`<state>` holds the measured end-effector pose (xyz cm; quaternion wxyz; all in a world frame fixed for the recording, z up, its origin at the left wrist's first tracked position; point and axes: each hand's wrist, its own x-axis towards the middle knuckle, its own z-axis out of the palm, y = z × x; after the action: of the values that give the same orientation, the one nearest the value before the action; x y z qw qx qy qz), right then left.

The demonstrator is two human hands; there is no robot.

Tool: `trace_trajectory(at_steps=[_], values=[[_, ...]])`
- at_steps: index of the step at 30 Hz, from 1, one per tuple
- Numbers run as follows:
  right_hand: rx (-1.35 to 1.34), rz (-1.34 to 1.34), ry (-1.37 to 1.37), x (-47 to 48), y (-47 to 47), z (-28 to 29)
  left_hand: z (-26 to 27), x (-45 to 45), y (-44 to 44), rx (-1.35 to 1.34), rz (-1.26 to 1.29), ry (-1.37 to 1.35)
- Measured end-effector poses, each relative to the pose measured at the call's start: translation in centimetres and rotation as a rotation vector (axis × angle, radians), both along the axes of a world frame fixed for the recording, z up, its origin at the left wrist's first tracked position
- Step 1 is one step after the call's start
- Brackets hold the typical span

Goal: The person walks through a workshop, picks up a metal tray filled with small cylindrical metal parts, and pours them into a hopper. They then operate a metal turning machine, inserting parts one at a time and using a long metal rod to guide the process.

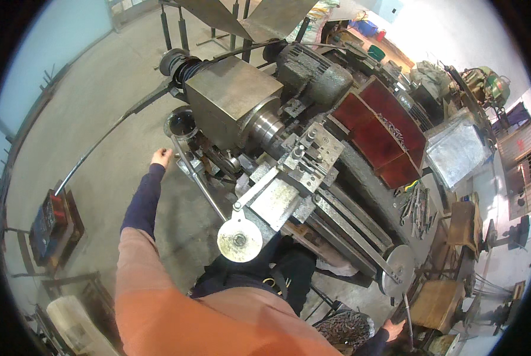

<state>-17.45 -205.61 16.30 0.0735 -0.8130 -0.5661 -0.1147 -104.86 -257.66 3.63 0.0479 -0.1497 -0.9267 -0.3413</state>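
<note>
My left hand is stretched out at the left of a small metal lathe. Its fingers are curled, and whether they hold something small is unclear. Close beside it are a metal cup and a long lever that runs down to a round pale disc. My right hand is low at the right, at a thin lever rod below a second disc; I cannot tell whether the fingers close on it. Between my arms are the lathe's headstock, spindle nose and tool block.
An electric motor and dark red trays with small metal pieces stand behind the lathe. Wrenches lie at the right. A rod runs left to a red box. A heap of metal pieces is near my right arm.
</note>
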Motion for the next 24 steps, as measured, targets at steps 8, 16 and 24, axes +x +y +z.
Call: trace_trajectory(at_steps=[8, 16, 24], values=[[-0.053, 0.174, 0.362, -5.3, -4.8, 2.9, 3.3, 1.1, 8.7, -0.721, -0.212, -0.146], [0.024, 0.537, 0.437, -13.2, -3.0, 6.1, -11.4, -1.4, 7.2, -0.589, 0.073, -0.109], [0.025, 1.133, 0.660, -29.9, -0.4, 16.1, 0.7, 1.9, 8.1, -0.565, -0.163, -0.137]])
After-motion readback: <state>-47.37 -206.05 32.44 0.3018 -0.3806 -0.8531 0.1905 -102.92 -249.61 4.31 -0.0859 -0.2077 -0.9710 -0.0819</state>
